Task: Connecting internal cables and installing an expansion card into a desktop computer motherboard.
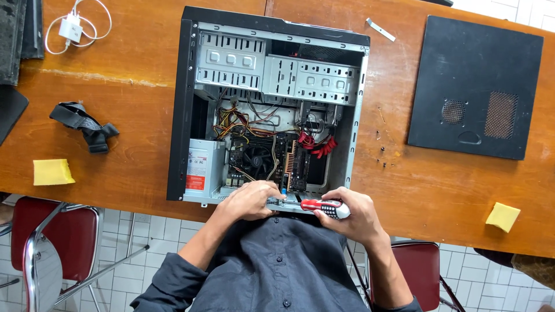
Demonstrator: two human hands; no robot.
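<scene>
An open desktop computer case (186, 110) lies on its side on the wooden table (133, 156), showing drive bays, cables, a fan and a grey power supply (204, 167). My right hand (354, 215) grips a screwdriver (324, 207) with a red, black and silver handle, its shaft pointing left along the case's near edge. My left hand (250, 200) rests on that same edge by the screwdriver tip, fingers curled; what is under them is hidden.
The black side panel (477, 86) of the case lies at the right. Yellow sponges (52, 171) (503, 216) sit at the left and right. A black strap (85, 126), a white charger (72, 28), small screws (381, 156) and red chairs (52, 237) are around.
</scene>
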